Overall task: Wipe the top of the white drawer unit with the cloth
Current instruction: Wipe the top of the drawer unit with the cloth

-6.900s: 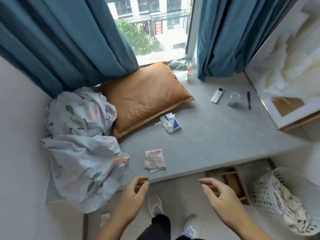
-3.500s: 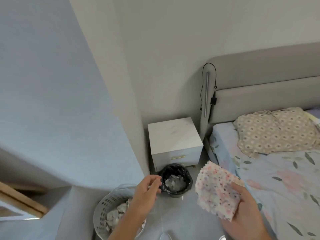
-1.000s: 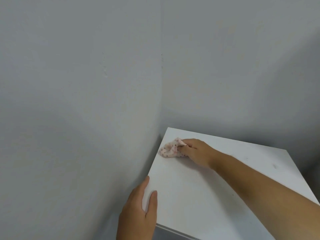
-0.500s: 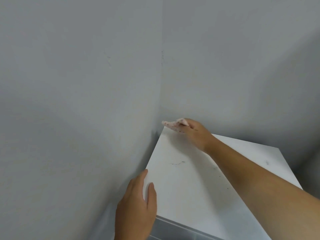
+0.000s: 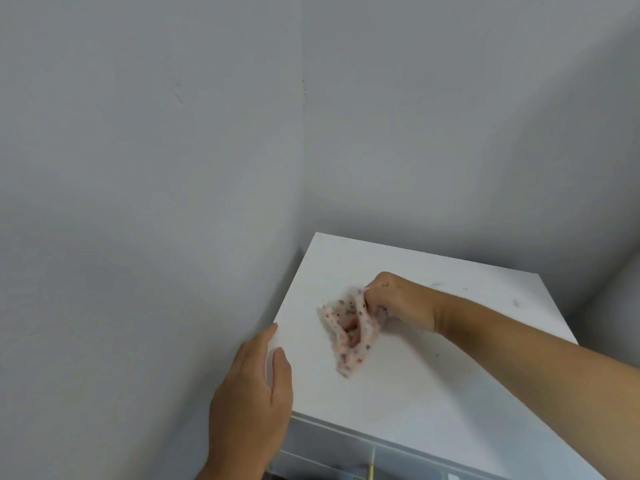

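The white drawer unit [image 5: 415,393] stands in a wall corner, its flat top filling the lower right of the view. My right hand [image 5: 401,299] grips a crumpled pink dotted cloth [image 5: 349,334] and holds it against the middle of the top. My left hand [image 5: 252,393] rests on the unit's front-left corner, thumb on the top surface and fingers wrapped over the left edge. A few dark specks lie on the top near the back right.
Grey walls [image 5: 156,202] close in behind and to the left of the unit. A gold drawer handle [image 5: 370,469] shows at the bottom edge. A grey padded surface rises at the far right.
My right hand has dragged the cloth from the back-left corner toward the middle of the top, nearer to me. My left hand stays on the front-left corner.
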